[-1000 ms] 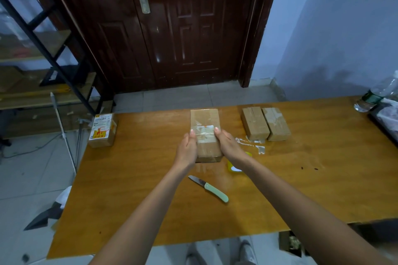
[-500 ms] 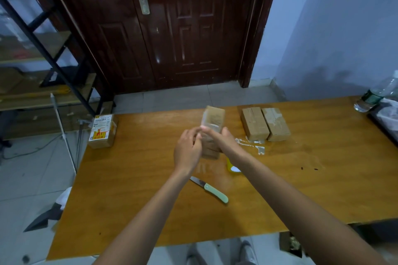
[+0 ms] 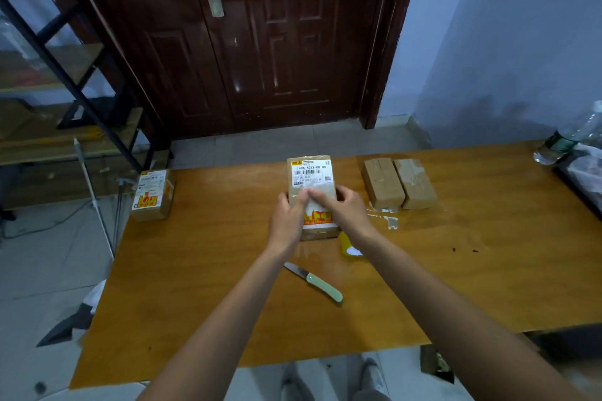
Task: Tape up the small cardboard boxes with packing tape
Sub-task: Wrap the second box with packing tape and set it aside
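Wooden table (image 3: 488,270): 4 boxes (image 3: 383,182), knife (image 3: 314,282).

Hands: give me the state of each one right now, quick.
Left hand: grips the left side of the labelled box.
Right hand: fingers lie across the top of the same box, thumb at its right edge, holding it.
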